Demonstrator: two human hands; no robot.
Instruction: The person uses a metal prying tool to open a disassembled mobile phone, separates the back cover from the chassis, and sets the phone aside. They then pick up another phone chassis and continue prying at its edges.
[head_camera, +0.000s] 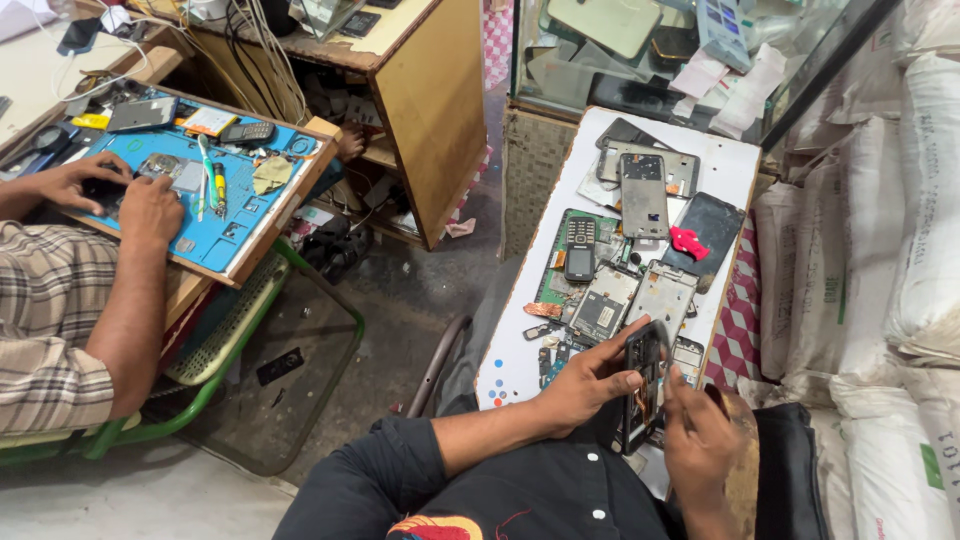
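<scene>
Sacks: white woven, stacked along right edge, faint green and dark print. Phone screen panel: black, flat on white board, small red piece on top. Keypad phone: dark, small blank screen, mid-board. Phone: dark, edge-on, held in left hand; screen not visible. Blister packs: pale blue/white, inside glass case, top right.

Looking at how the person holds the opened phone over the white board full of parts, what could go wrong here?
The left hand grips the opened phone by its edges above the lap, so it might slip. The right hand works close against it; a push could damage exposed parts. Loose pieces crowd the white board near its edge and may fall off.
</scene>
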